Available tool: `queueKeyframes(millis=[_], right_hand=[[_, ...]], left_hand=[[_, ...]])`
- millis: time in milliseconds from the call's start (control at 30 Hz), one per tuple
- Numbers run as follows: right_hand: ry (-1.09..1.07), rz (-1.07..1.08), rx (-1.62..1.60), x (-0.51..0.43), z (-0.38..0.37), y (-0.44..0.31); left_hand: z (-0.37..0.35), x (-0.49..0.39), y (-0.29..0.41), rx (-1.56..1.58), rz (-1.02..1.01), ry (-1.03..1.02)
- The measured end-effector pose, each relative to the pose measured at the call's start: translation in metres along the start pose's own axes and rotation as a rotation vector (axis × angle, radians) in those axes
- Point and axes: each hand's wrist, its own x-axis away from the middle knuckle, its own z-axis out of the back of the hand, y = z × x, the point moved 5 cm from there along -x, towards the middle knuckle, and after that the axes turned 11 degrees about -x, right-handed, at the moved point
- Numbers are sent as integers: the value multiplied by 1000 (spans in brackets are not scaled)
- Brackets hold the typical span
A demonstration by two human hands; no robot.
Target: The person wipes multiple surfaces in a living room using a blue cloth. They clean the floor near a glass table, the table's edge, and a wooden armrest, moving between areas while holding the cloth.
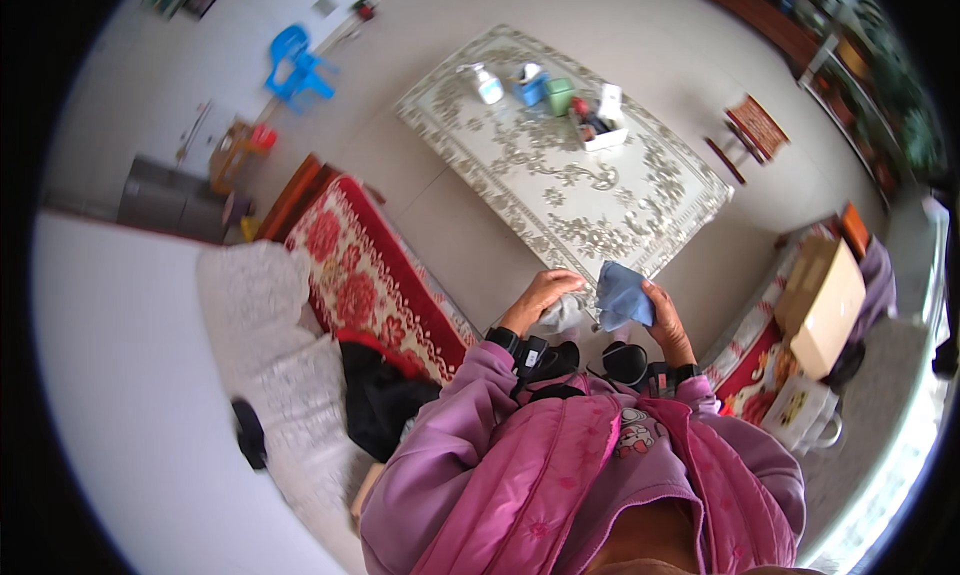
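My left hand (549, 290) grips a crumpled light grey cloth (562, 314), which hangs below the fingers. A folded blue cloth (622, 296) is in my right hand (664, 318), pinched at its right side. The two cloths are close together but apart, in front of my body at the near corner of a low table. That table is covered with a white and gold floral tablecloth (559, 192). What the fingers of my left hand do under the cloth is partly hidden.
At the table's far end are a pump bottle (489, 86), a blue container (532, 87), a green container (559, 96) and a white box of small items (604, 138). Covered sofas (352, 267) flank me, with a cardboard box (819, 305) on the right. A wooden stool (757, 129) stands beyond.
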Motion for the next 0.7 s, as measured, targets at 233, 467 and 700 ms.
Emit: queueKeyframes(millis=[233, 467, 700], right_hand=[[-147, -204, 214, -35, -22, -9], [-310, -457, 428, -51, -43, 13], [-525, -642, 531, -48, -77, 51]], left_hand=[[-21, 17, -19, 32, -54, 171], [-34, 49, -55, 205, 20, 439], [-49, 107, -51, 338, 50, 678]])
